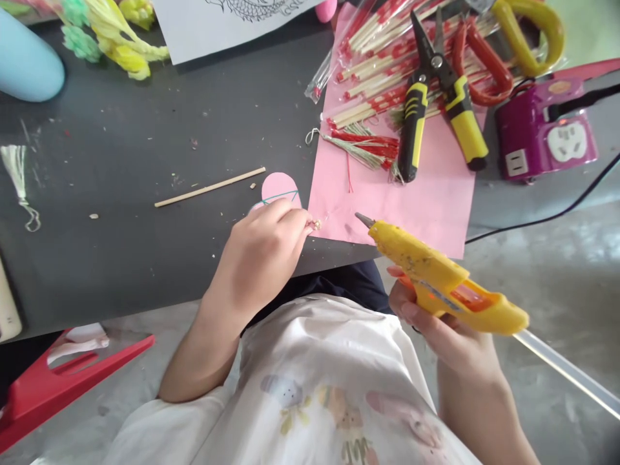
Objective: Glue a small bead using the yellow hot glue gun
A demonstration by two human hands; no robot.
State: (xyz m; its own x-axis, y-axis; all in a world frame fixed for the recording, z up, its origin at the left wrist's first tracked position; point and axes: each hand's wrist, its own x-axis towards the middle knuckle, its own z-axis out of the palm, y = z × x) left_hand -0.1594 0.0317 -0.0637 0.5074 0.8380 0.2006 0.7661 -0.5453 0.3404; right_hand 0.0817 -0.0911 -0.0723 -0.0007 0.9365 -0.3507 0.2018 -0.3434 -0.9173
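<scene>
My left hand (261, 248) is closed in a pinch at the table's front edge. A small pale piece (316, 225) pokes out between thumb and fingertips; its kind is too small to make out. Partly under that hand lies a rounded pink piece (279, 184) crossed by thin teal lines. My right hand (443, 326) grips a yellow hot glue gun (421, 258), fingers wrapped round its handle. The gun's metal nozzle points left over a pink sheet (402, 206), apart from my left hand. A clear glue stick (566, 365) sticks out of its back end.
A thin wooden stick (210, 187) lies on the dark table (121, 258). Pliers (438, 84), red-tipped sticks (372, 90) and tassels (365, 145) cover the pink sheet's far part. To the right stands a purple power socket (547, 139) with a black cable. A white tassel (17, 174) lies left.
</scene>
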